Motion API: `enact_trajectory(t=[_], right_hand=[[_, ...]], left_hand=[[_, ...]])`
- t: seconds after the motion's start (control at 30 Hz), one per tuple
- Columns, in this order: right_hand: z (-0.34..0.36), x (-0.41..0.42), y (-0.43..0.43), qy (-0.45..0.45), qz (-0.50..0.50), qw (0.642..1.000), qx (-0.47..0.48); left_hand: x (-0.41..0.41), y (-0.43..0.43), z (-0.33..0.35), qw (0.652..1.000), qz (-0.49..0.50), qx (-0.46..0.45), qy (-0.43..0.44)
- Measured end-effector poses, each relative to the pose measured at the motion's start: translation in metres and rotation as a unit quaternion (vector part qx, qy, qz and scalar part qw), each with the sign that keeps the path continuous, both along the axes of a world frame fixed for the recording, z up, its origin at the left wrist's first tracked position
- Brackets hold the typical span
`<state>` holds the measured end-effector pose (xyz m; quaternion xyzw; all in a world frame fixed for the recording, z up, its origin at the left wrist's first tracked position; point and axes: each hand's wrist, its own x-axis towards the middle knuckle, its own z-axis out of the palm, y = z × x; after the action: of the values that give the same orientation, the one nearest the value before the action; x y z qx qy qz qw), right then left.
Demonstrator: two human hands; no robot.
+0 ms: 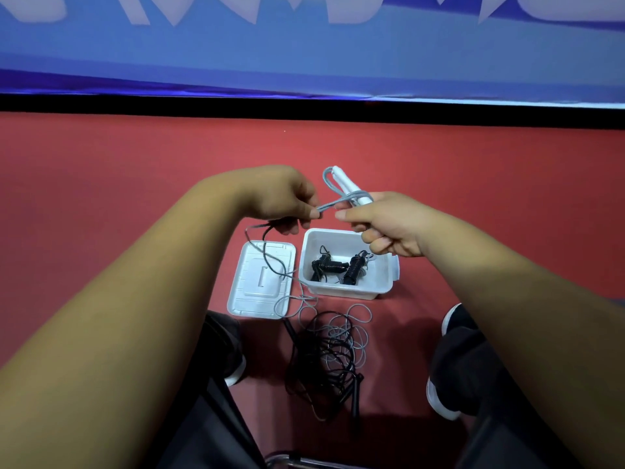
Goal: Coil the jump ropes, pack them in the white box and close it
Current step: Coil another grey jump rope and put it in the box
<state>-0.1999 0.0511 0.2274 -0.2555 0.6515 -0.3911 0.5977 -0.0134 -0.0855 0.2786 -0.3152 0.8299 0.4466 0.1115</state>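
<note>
My right hand (pixel 385 228) grips the white handles (pixel 350 189) of a grey jump rope, held up above the white box (pixel 378 286). My left hand (pixel 284 201) pinches the grey cord (pixel 333 201) just left of the handles, and a dark cord also hangs from it. The loose cord trails down across the box's lid (pixel 252 292) to a tangled heap of grey and black rope (pixel 331 350) on the floor. Two coiled black ropes (pixel 338 265) lie inside the open box.
The box and its lid sit side by side on a red floor (pixel 135 181). My two feet in dark shoes (pixel 233 350) (pixel 453 360) flank the rope heap. A black strip and a blue banner (pixel 304 55) run along the far side. A metal chair frame (pixel 287 460) shows at the bottom.
</note>
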Motion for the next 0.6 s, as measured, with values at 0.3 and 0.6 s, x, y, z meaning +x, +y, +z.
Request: enact_trajectory(t=[0.3,0.6], right_hand=[[0.014,0.002,-0.009,-0.174,-0.156,0.971,-0.044],[0.026,-0.011,-0.008,-0.212,-0.154,0.962,-0.074]], left_hand=[[-0.025,0.022,-0.009,0.989,0.118,0.041,0.077],[-0.017,0.007,0.010,0.963,0.133,0.082,0.217]])
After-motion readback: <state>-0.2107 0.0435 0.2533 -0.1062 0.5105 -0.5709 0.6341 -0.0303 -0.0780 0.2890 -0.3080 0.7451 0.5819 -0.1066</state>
